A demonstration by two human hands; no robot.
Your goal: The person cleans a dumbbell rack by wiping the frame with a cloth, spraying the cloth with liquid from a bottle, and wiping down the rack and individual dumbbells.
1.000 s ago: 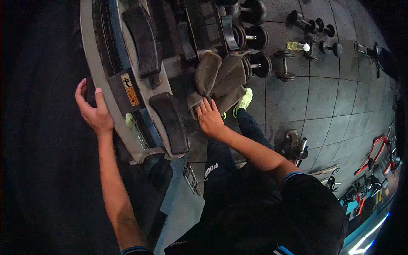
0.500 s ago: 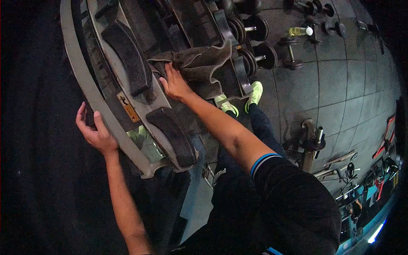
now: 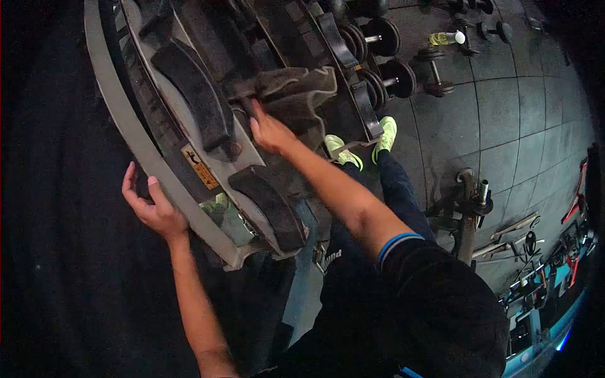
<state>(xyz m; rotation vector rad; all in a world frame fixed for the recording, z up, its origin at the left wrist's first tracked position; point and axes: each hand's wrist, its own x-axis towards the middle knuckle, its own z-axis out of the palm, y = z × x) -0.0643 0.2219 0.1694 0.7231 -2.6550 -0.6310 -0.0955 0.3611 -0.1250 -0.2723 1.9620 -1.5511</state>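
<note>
A dark brown cloth (image 3: 296, 94) lies bunched over the grey dumbbell rack (image 3: 129, 135), its loose end spread toward the lower tier. My right hand (image 3: 272, 131) is closed on the near corner of this cloth, between two curved black saddles of the upper tier. Beside the rack's outer grey rail, my left hand (image 3: 157, 205) is open, fingers curved and thumb apart, with the thumb close to the rail's edge. A black saddle (image 3: 268, 205) and a yellow label (image 3: 200, 167) on the rack sit between my hands.
Dumbbells (image 3: 397, 79) rest on the lower tier, and others (image 3: 435, 72) lie on the black tiled floor. A bottle of yellow liquid (image 3: 446, 38) is among them. My yellow shoes (image 3: 386, 133) are close to the rack's foot. A weight bench or machine (image 3: 469, 214) stands to the right.
My right hand has gone from flat with fingers stretched to closed on the cloth, which is bunched closer to it. My left hand stays beside the rail. The view has shifted slightly.
</note>
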